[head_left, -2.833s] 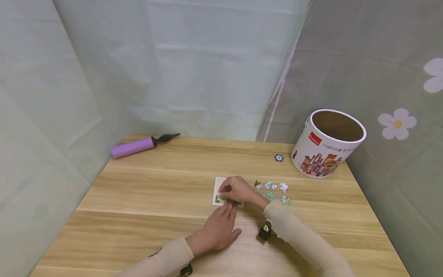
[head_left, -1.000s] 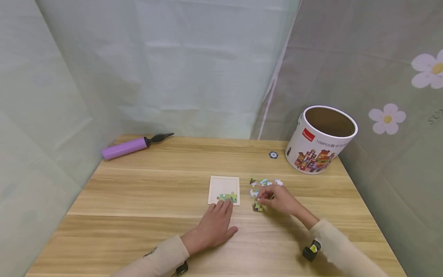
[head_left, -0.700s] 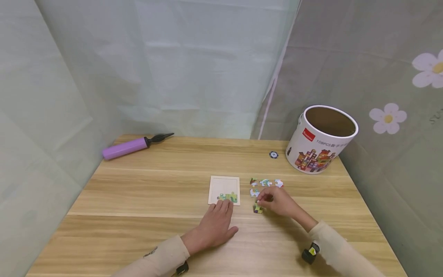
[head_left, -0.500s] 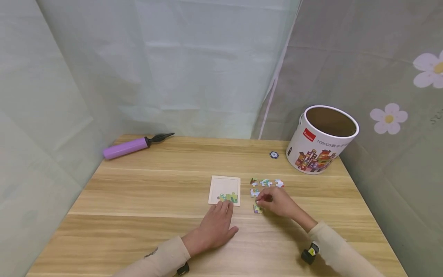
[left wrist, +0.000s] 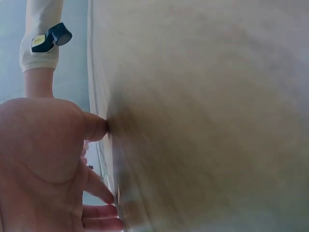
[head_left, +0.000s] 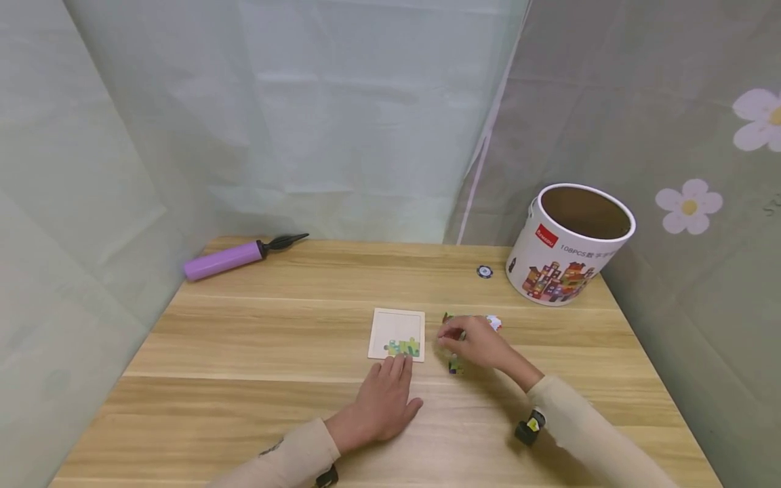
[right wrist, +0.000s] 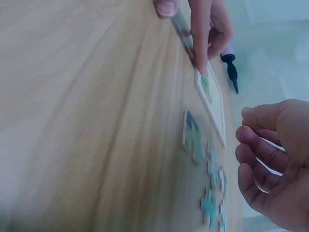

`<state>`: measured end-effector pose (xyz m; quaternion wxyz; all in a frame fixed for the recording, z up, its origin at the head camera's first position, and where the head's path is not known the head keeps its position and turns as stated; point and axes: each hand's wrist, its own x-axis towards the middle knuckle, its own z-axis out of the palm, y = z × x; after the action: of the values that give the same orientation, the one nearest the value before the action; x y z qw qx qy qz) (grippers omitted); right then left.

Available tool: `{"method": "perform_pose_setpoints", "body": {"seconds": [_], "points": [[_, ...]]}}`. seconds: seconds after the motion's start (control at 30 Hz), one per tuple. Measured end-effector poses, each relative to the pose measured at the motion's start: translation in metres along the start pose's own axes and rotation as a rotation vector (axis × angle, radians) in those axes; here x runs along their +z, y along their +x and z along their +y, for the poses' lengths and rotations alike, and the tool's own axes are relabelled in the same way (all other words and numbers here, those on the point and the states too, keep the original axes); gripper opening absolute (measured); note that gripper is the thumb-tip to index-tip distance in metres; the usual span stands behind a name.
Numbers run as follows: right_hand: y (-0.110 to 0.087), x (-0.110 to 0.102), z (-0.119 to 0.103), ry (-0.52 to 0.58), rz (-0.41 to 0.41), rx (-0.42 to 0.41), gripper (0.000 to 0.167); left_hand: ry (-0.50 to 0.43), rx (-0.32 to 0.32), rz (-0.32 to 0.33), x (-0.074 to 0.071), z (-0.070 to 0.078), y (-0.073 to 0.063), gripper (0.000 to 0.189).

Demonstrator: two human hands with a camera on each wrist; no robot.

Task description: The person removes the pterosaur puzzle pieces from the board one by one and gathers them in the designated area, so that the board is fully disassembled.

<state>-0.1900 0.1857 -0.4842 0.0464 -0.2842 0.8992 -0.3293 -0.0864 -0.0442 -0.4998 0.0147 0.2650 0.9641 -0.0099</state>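
A square wooden puzzle tray (head_left: 395,324) lies flat on the table, with joined green jigsaw pieces (head_left: 404,348) in its near right part. My left hand (head_left: 381,405) rests its straight fingertips on the tray's near edge. To the right of the tray, my right hand (head_left: 474,342) hovers above loose jigsaw pieces (right wrist: 211,208), which it partly hides in the head view. Its fingers are loosely bent; the right wrist view shows nothing between thumb and fingertips. A green and purple jigsaw piece (head_left: 455,367) lies on the table just nearer me than that hand.
A white bucket (head_left: 558,271) printed with building blocks stands at the back right, a round blue-and-white chip (head_left: 485,272) beside it. At the back left lies a purple hand pump (head_left: 226,261) with a black nozzle. Cloth curtains (head_left: 342,122) border the table.
My right hand went from the tray to the loose pieces, touched the green and purple piece, and has now lifted slightly away and left. My left hand stays at the tray edge.
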Motion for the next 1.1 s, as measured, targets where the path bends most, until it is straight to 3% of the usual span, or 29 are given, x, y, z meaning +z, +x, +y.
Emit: {"method": "perform_pose_setpoints", "body": {"seconds": [0.37,0.57,0.83,1.1], "points": [[0.022,0.004,-0.012,0.057,-0.037,0.002,0.008,-0.041,0.038,-0.001,0.002,-0.002,-0.006,0.078],[0.032,0.009,-0.009,0.064,-0.051,-0.011,0.007,-0.093,0.08,-0.048,-0.001,0.0,-0.006,0.079],[0.046,0.015,-0.017,0.049,-0.072,-0.046,0.008,-0.104,0.085,-0.081,-0.003,0.002,-0.007,0.08],[0.064,0.031,-0.02,0.022,-0.162,-0.076,0.011,-0.111,0.1,-0.108,-0.003,0.005,-0.005,0.081]]}}
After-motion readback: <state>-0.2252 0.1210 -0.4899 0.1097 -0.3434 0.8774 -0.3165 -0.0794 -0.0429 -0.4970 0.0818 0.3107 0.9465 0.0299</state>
